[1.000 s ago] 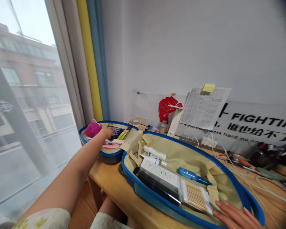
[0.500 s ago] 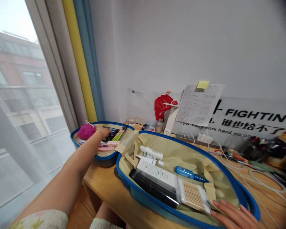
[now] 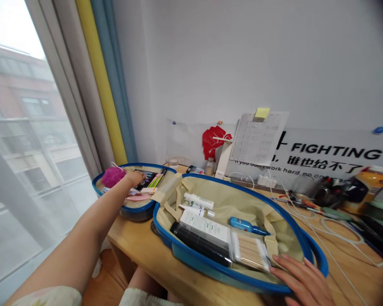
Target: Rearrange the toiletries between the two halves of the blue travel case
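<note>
Head cam view here, and the left hand (image 3: 134, 179) is stretched way out over a small open case with a blue rim (image 3: 139, 211), fingers together and lying on top of a dark flat item (image 3: 146, 177). Can't tell if it's actually gripping that or just resting there. Just beside the hand sits a magenta bath puff (image 3: 112, 177), and a pink item (image 3: 138, 197) lies right below it in the same case.

The right hand (image 3: 298, 279) is flat and open, fingers spread, draped over the near rim of a bigger blue-rimmed case (image 3: 210, 272), holding nothing. That case lies open on the wooden desk (image 3: 130, 238), right next to the small one, with a beige lining. Closest to the right hand is a pack of wooden cotton swabs (image 3: 250, 251), then a blue tube (image 3: 244, 225), a white box (image 3: 204, 228) on a black cylinder (image 3: 199, 245), and a white tube (image 3: 198, 200) near the far side.

Behind it all, a "FIGHTING" sign (image 3: 333, 149) sits against the wall, with a printed sheet (image 3: 258, 138) and a red paper fist (image 3: 214, 141) to its left. Cables (image 3: 325, 225) run across the desk on the right.
</note>
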A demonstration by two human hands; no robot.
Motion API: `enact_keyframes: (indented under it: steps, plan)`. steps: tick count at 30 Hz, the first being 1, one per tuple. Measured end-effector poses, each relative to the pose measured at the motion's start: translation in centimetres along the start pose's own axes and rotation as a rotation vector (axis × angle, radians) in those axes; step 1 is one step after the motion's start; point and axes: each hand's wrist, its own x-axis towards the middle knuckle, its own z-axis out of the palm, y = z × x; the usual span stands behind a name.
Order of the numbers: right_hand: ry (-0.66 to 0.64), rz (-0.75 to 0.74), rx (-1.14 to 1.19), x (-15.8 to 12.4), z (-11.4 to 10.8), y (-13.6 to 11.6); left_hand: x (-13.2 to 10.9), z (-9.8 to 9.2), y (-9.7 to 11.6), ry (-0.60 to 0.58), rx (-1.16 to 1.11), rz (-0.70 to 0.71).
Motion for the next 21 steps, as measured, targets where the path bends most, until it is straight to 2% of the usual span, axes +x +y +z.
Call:
enact_keyframes:
  steps: [8, 13, 17, 19, 21]
  plan:
    - [0.018, -0.014, -0.016, 0.7, -0.4, -0.5, -1.3, 0.2, 0.4, 0.023, -0.085, -0.051]
    - [0.013, 0.015, 0.011, 1.5, -1.0, -1.2, -2.3, -0.6, 1.4, 0.123, -0.182, -0.073]
    - [0.033, 0.051, 0.045, 1.5, -0.7, -1.2, -2.8, -4.0, 3.5, 0.300, -0.299, -0.017]
    - [0.031, 0.017, 0.037, 1.4, -0.5, -1.1, -2.9, -6.4, 5.7, 0.365, -0.362, 0.081]
    - [0.031, 0.021, 0.026, 1.2, -0.4, -0.9, -3.0, -8.7, 8.7, 0.378, -0.425, 0.215]
